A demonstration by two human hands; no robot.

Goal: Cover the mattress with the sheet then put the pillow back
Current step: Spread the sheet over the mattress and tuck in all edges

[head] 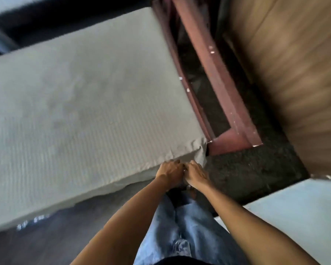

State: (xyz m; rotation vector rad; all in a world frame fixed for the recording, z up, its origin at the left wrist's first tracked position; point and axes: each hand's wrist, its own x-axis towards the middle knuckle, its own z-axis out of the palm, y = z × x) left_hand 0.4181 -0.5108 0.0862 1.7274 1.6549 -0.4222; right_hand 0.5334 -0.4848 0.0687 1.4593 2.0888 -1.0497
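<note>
A pale grey-green striped sheet (88, 104) lies stretched over the mattress, which fills the left and middle of the view. My left hand (169, 172) and my right hand (195, 174) sit side by side at the mattress's near right corner. Both pinch the sheet's hanging edge on the side face, fingers curled into the cloth. The corner cloth (202, 152) is bunched and wrinkled just above my right hand. No pillow is in view. The whole frame is motion-blurred.
A dark red wooden bed frame (224, 104) runs along the mattress's right side, with dark floor (243, 176) beyond it. A brown wooden panel (294, 73) fills the upper right. A pale blue surface (298, 213) lies at lower right. My jeans-clad legs (182, 232) stand below.
</note>
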